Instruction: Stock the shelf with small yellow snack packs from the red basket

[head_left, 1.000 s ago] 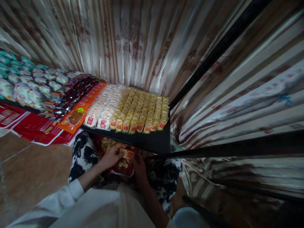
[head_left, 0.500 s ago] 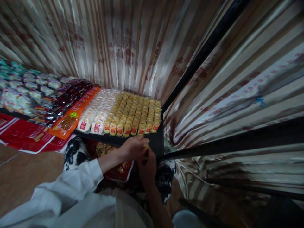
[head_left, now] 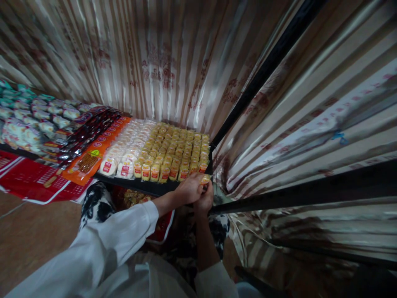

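A small yellow wrapped snack (head_left: pixel 205 179) pokes up between my two hands at the front right of the shelf. Both hands close around it: my left hand (head_left: pixel 190 189) from the left, my right hand (head_left: pixel 204 200) from below and the right. Just beyond them stand tight rows of yellow wrapped snacks (head_left: pixel 173 153) with red labels at their front ends. White wrapped snacks (head_left: pixel 124 149) line up left of those rows. All sit on a black shelf (head_left: pixel 136 185). The snack's lower part is hidden by my fingers.
Left of the white snacks lie an orange packet (head_left: pixel 88 162), dark shiny packets (head_left: pixel 83 132) and pale bagged snacks (head_left: pixel 34 118). A red bag (head_left: pixel 31 176) hangs below the shelf. More gold-wrapped pieces (head_left: pixel 134 198) lie in a red container between my knees. Black poles (head_left: pixel 266 74) and striped curtains surround the right side.
Both hands have moved right and forward toward the front end of the rightmost yellow row. The yellow snack in them now shows more clearly at their top.
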`<state>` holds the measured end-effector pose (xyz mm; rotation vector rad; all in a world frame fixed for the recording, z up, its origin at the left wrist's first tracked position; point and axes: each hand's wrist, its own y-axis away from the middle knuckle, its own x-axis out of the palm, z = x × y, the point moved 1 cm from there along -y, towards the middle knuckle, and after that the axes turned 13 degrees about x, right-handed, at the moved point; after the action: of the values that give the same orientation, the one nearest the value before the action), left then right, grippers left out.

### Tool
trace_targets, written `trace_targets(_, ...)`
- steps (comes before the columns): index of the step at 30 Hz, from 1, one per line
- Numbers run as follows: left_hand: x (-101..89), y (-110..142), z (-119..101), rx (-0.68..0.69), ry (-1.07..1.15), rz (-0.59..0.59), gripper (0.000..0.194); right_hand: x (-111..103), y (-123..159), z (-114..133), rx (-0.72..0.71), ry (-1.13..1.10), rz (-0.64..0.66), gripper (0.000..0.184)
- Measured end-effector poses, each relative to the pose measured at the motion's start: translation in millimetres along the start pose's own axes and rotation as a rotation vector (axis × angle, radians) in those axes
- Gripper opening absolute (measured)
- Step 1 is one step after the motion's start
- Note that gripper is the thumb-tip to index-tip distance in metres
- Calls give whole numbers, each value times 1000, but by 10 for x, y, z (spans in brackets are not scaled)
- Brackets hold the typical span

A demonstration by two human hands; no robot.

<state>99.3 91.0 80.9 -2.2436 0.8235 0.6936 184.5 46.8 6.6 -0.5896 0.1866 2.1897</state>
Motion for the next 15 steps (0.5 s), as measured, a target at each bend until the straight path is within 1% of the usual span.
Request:
trace_targets(4, 90, 15, 95, 21, 38, -30, 41, 116, -184, -63, 49, -34, 39, 56)
trace_targets(7, 115, 28, 161, -44, 19, -42, 38, 173, -260, -58, 35, -46, 51, 56)
trace_targets(10, 93, 39, 185, -83, 4, -26, 35, 200, -296, -33, 4, -24, 44, 56)
trace_targets(12, 26, 55, 117, -87, 8, -31, 29, 206, -312, -31, -8, 4, 38, 56)
trace_targets(13, -30, 71, 41, -88, 15, -50, 26, 207, -318, -36, -14, 19, 33, 56)
trace_targets(15, -194, 127, -205, -77, 45, -116, 20, 210, -328, -54, -44, 47, 30, 54)
